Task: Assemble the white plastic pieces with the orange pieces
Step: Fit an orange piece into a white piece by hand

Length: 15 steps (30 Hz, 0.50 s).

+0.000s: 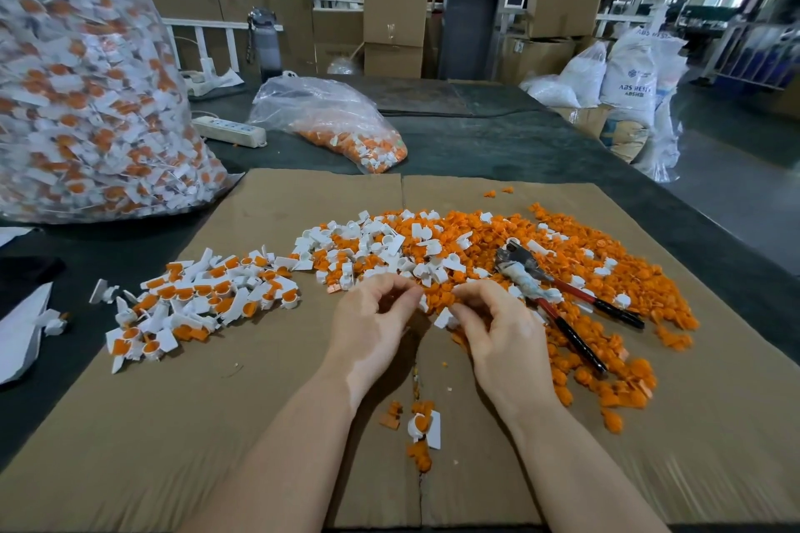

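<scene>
Your left hand and right hand each pinch a small piece beside the pliers; next, press them together.

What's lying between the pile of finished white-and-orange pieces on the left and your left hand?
In the head view, bare brown cardboard sheet separates the assembled white-and-orange pile from the left hand; only a tiny crumb lies on it.
</scene>
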### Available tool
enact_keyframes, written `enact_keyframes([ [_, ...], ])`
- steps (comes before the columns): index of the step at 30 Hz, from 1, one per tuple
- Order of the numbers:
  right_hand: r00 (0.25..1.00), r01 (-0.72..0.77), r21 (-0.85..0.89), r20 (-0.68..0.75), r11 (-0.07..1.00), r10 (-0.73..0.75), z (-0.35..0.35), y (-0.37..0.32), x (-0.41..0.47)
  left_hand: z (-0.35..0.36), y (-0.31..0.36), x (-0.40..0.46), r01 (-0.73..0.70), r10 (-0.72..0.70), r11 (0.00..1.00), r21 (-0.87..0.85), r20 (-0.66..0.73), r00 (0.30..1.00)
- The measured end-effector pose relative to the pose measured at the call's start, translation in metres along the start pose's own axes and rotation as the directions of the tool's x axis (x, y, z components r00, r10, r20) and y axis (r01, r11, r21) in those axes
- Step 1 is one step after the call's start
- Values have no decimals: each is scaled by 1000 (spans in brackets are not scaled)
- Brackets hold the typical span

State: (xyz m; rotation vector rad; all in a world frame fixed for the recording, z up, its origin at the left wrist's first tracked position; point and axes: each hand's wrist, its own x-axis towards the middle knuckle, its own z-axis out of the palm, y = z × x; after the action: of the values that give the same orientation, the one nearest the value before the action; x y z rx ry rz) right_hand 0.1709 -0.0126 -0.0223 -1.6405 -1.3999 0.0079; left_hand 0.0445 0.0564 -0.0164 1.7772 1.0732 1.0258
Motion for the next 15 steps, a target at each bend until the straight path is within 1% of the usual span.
enact_keyframes([
  [4, 1000, 10, 21, -10, 1000, -9, 1, 1, 1, 1, -2, 1, -8, 9, 998, 63, -16, 1000],
  [9, 997, 62, 14, -38, 998, -61, 0, 1, 2, 3, -3, 4, 15, -15, 1000, -27, -27, 1000],
  [13, 999, 28, 19, -29, 999, -28, 0, 1, 1, 2, -3, 4, -33, 33, 999, -5, 6, 999],
  [15, 999, 41, -9, -25, 999, -41, 0, 0, 1, 2, -4, 4, -49, 49, 999, 10, 23, 999],
])
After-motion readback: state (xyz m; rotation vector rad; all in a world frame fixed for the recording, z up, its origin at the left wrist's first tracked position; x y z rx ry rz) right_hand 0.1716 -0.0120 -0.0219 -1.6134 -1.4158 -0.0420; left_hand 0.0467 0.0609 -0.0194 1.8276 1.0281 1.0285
